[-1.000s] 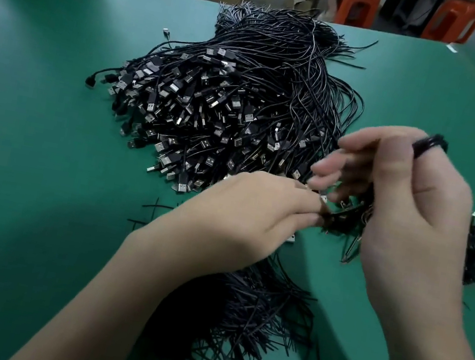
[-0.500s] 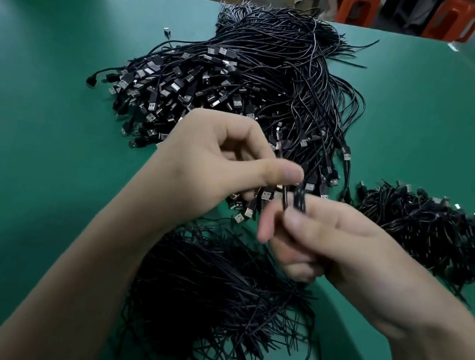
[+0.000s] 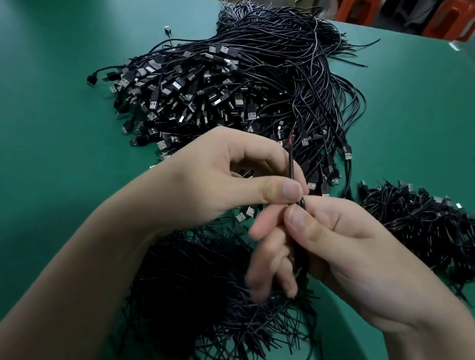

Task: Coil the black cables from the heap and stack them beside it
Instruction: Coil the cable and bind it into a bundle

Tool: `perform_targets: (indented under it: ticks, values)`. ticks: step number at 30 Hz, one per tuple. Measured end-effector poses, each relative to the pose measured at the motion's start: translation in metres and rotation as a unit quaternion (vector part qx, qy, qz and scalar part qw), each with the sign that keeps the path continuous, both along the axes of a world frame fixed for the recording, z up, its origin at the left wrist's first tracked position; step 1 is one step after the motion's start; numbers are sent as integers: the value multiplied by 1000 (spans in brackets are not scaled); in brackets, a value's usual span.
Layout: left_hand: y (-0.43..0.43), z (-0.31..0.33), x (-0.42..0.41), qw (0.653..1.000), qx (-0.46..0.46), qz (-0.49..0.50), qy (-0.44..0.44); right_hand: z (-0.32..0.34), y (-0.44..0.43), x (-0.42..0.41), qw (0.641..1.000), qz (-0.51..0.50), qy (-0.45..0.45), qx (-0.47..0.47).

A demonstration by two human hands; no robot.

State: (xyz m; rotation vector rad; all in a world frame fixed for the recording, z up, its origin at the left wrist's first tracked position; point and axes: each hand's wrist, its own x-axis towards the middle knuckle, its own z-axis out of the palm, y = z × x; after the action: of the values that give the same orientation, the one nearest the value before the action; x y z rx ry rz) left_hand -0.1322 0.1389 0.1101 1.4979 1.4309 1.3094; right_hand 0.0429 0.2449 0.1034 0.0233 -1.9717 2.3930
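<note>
Worst case first, judged from this frame only.

At the heap point(image 3: 244, 95), centre to upper centre on the green table point(image 3: 30, 143): densely tangled, plugs crossed over each other. Likely to drag neighbours out or knot up if tugged hard.

Next, the loose bundle point(image 3: 201, 306) of thin black strands, bottom centre, right under both wrists. Easy to catch with a forearm or mix into the coil.

Then the stack point(image 3: 431, 226) of finished coils, right edge, just right of the heap. Loosely piled, ends sticking out. Could spring open or spill toward the heap if added to carelessly.

Last, the cable point(image 3: 291, 167) in work, mid-frame over the near edge of the heap. Thin and springy by the look, liable to slip out of the pinch and unwind. Short end poking up past the left fingers, red at the tip.

Pose, left hand point(image 3: 224, 177): palm down, thumb and forefinger pinched on the cable, other fingers curled.

Pose, right hand point(image 3: 345, 246): thumb pressed onto the same cable just below the left pinch, fingers curled round it. Blurred, so can't tell the exact wrap. Thumb tips nearly touching.
</note>
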Motion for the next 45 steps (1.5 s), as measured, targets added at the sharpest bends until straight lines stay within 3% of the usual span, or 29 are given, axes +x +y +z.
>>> perform_targets:
  ticks: [6, 11, 14, 17, 20, 23, 28, 31, 34, 36, 38, 40, 43, 45]
  values:
    - [5, -6, 1, 997, 12, 81, 15, -1, -3, -5, 996, -65, -21, -57]
    - [8, -7, 3, 989, 29, 143, 11, -2, -4, -8, 974, -217, -30, -59]
    - [8, -8, 6, 985, 36, 166, 7, -5, -6, -11, 955, -295, -10, -23]
    - [7, -6, 7, 980, 43, 192, 17, -9, -8, -11, 933, -343, -39, 99]
    - [6, -4, 5, 974, 58, 217, 10, -10, -13, -10, 939, -290, -77, 170]
    - [6, -4, 5, 975, 62, 215, -11, -7, -20, -14, 967, -213, -72, 123]
    - [7, -2, 8, 976, 60, 209, -25, -9, -19, -16, 969, -212, -85, 97]
    - [6, 0, 10, 974, 55, 220, -2, -12, -19, -17, 946, -247, -75, 195]
    - [1, 5, 7, 974, 37, 220, 25, -16, -18, -17, 887, -304, -78, 340]
    - [-3, 10, 2, 960, 61, 259, 84, -18, -17, -16, 829, -323, -101, 445]
    - [-7, 18, 0, 903, 120, 286, 298, -17, -17, -16, 763, -296, -144, 557]
    - [-7, 26, 9, 845, 118, 221, 472, -19, -18, -19, 721, -246, -160, 629]
    - [0, 21, 27, 807, -126, 101, 568, -22, -14, -19, 724, -197, -167, 640]
    - [2, 15, 30, 805, -254, 78, 530, -23, -11, -17, 724, -174, -174, 644]
